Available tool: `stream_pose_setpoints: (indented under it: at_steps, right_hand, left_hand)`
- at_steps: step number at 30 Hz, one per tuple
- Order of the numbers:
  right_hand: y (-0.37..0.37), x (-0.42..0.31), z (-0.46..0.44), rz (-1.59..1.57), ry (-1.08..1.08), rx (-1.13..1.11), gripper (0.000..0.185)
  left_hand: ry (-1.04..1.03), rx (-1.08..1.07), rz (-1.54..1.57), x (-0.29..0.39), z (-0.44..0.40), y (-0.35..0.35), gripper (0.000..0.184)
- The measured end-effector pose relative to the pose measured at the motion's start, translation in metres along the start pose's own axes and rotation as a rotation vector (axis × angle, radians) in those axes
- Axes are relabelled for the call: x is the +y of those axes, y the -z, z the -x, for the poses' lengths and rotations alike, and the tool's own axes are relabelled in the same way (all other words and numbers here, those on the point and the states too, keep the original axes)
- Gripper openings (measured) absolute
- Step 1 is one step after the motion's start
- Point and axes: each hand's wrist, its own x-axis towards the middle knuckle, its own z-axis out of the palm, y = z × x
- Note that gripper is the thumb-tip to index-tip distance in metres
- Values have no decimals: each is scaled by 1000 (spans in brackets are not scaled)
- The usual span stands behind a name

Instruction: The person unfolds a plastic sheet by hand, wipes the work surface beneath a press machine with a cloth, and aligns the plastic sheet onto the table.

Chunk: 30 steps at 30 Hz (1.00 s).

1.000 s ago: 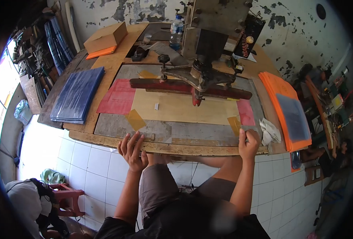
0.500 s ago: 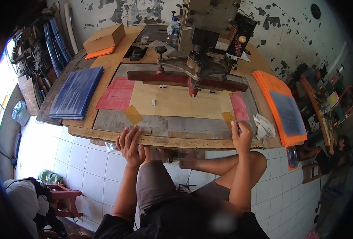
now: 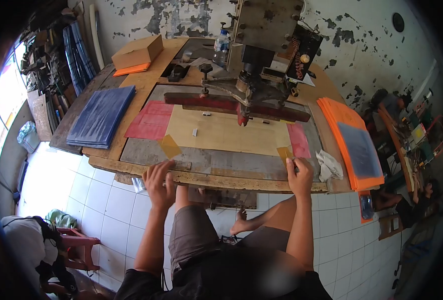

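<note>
At the front edge of the press table, my left hand (image 3: pixel 158 184) has its fingers stretched out and apart. Its fingertips lie by the lower corner of a yellow translucent tab (image 3: pixel 170 146); whether they touch it is unclear. My right hand (image 3: pixel 300 176) is closed, thumb and finger pinched at the lower end of another yellow tab (image 3: pixel 284 152). Both tabs overlap the front corners of a tan sheet (image 3: pixel 226 134), which lies flat with pink-red sheets (image 3: pixel 150 120) at its sides. Above it hangs the press head's red bar (image 3: pixel 201 99), apart from the sheet.
Blue clear plastic sheets (image 3: pixel 101 116) are stacked at left, orange sheets (image 3: pixel 339 117) at right. A crumpled white cloth (image 3: pixel 330 166) lies beside my right hand. Behind are a cardboard box (image 3: pixel 137 51) and water bottle (image 3: pixel 221 46). Another person (image 3: pixel 416 202) sits far right.
The view has shifted slightly. My raised leg has come down and its foot is lower. Both hands stay near the tabs, and the press head looks unchanged.
</note>
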Motion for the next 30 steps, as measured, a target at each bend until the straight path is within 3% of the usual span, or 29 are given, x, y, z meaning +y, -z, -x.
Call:
stream_pose_setpoints:
  at_steps: [5,9,12,14,21,24,30]
  right_hand:
    - [0,-4,-2,-11,4,-4,30]
    - [1,-5,-4,-10,-29,-45,26]
    - [0,1,-14,-46,13,-159,21]
    - [-3,-3,-33,-15,-12,-279,27]
    - [-78,77,-85,149,-85,-536,66]
    - [-88,81,-100,131,-167,-593,65]
    - [-79,78,-95,-18,-112,-576,54]
  left_hand:
    - [33,-129,24,-4,-57,12,26]
    - [-55,-431,81,-19,-110,-10,39]
    - [-98,-592,57,-49,-136,-56,52]
    - [-122,-682,41,-66,-152,-81,58]
    - [-205,-616,-63,-86,-169,-142,56]
    - [-170,-607,-22,-74,-167,-130,52]
    - [-141,-605,34,-74,-167,-125,48]
